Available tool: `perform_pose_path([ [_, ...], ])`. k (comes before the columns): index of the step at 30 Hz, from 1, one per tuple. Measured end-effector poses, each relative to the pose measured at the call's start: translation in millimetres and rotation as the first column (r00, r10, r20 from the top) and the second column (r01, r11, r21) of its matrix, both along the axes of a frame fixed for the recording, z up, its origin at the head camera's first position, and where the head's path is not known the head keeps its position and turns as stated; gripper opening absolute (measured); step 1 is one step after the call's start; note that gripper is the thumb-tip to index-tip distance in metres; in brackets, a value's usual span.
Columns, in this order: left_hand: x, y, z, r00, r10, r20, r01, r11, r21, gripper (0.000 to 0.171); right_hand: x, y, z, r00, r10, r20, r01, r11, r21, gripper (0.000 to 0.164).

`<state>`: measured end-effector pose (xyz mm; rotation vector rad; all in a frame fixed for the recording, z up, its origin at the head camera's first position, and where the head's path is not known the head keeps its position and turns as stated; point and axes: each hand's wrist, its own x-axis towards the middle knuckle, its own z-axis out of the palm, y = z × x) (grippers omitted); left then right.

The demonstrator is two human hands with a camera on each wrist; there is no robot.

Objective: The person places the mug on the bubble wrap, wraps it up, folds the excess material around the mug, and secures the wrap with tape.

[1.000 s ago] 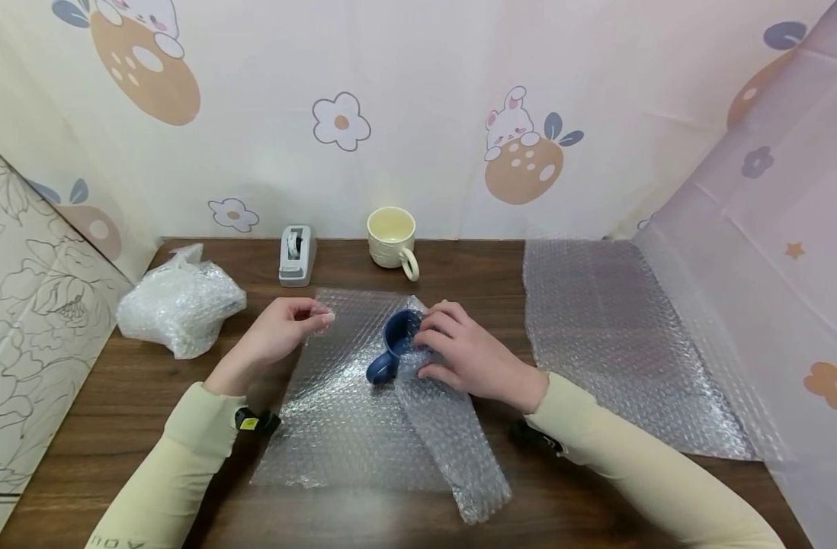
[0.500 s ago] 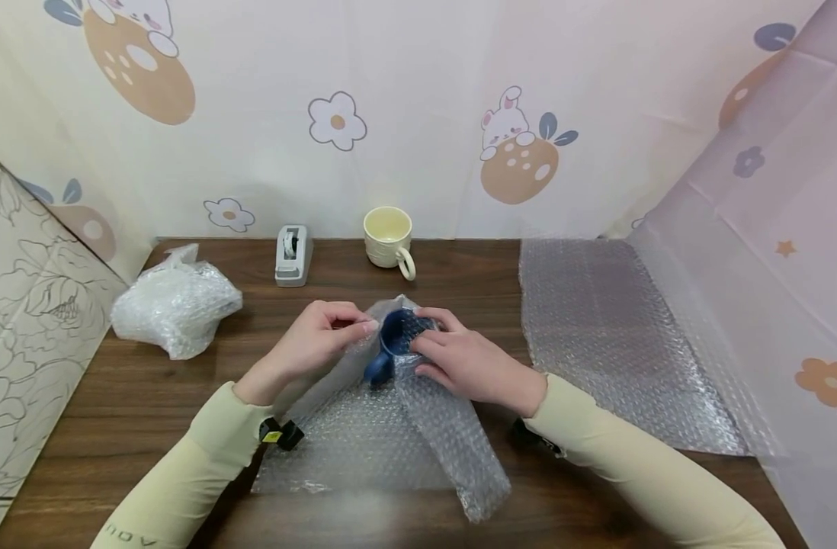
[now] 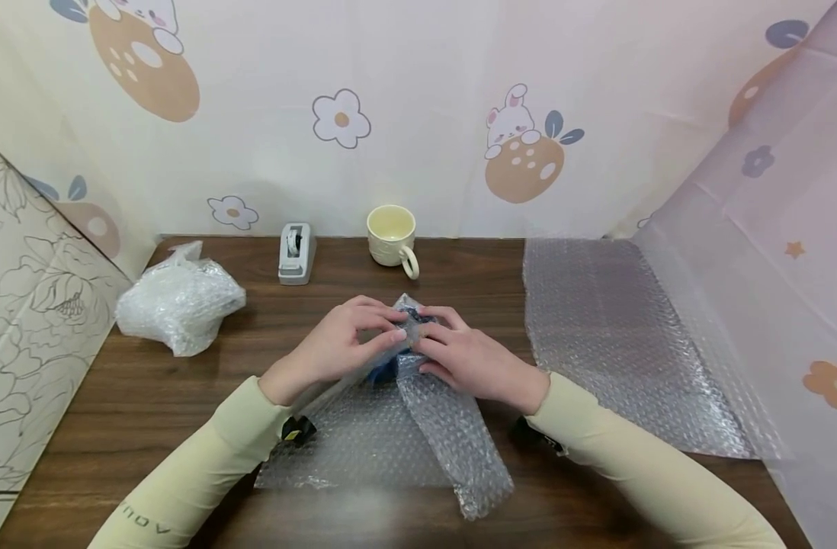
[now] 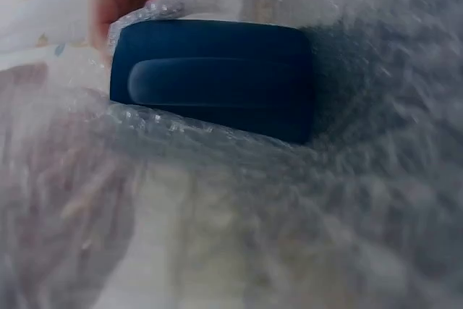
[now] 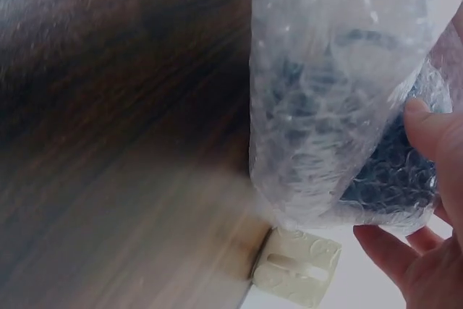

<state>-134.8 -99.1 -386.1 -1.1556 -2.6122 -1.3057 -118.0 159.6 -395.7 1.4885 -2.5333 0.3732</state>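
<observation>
A dark blue mug (image 4: 217,81) stands on a sheet of bubble wrap (image 3: 363,450), its handle toward the front. Most of it is now covered by wrap and by both hands in the head view. My left hand (image 3: 350,339) pinches the left part of the sheet and holds it over the mug's mouth. From the other side, my right hand (image 3: 469,354) grips the wrapped mug, thumb and fingers curled around it through the plastic in the right wrist view. A folded strip of wrap hangs from beneath the right hand toward the front.
At the back stand a cream mug (image 3: 391,236) and a grey tape dispenser (image 3: 296,255). A bubble-wrapped bundle (image 3: 180,301) lies at the left. Another bubble wrap sheet (image 3: 617,343) spreads over the table's right side. Printed curtains (image 3: 418,114) border the table.
My left hand has moved right, drawing the sheet's left side up and across the blue mug, whose mouth is now covered. The right hand has stayed nearly in place.
</observation>
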Motion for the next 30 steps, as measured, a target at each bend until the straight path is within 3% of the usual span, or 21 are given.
perform_pose_path([
  [3, 0.3, -1.9, 1.1, 0.996, -0.063, -0.068, 0.055, 0.993, -0.108, 0.026, -1.6, 2.8, 0.9, 1.0, 0.0, 0.004, 0.001, 0.999, -0.042, 0.026],
  [8, 2.1, -1.2, 5.0, 0.981, -0.131, -0.141, 0.091, 0.961, -0.26, 0.028, -5.3, 5.9, 1.3, 0.999, 0.018, 0.032, -0.014, 0.993, -0.115, 0.037],
  [14, 5.3, -0.9, 5.2, 0.973, -0.161, -0.165, 0.107, 0.949, -0.295, 0.029, -6.8, 5.6, -1.9, 0.995, 0.07, 0.066, -0.062, 0.99, -0.125, 0.025],
  [17, 6.4, -1.8, 6.8, 0.974, -0.175, -0.14, 0.127, 0.946, -0.297, 0.028, -5.5, 4.8, -3.6, 0.993, 0.061, 0.103, -0.046, 0.989, -0.14, 0.025],
  [24, 7.4, -7.8, 20.2, 0.982, -0.188, 0.004, 0.181, 0.936, -0.302, 0.031, -4.0, 3.4, -7.4, 0.978, 0.071, 0.197, -0.033, 0.981, -0.192, 0.029],
  [30, 10.7, -18.1, 27.4, 0.977, -0.179, 0.116, 0.204, 0.945, -0.255, 0.034, -6.2, 0.6, -6.1, 0.973, 0.098, 0.21, -0.059, 0.981, -0.187, 0.031],
])
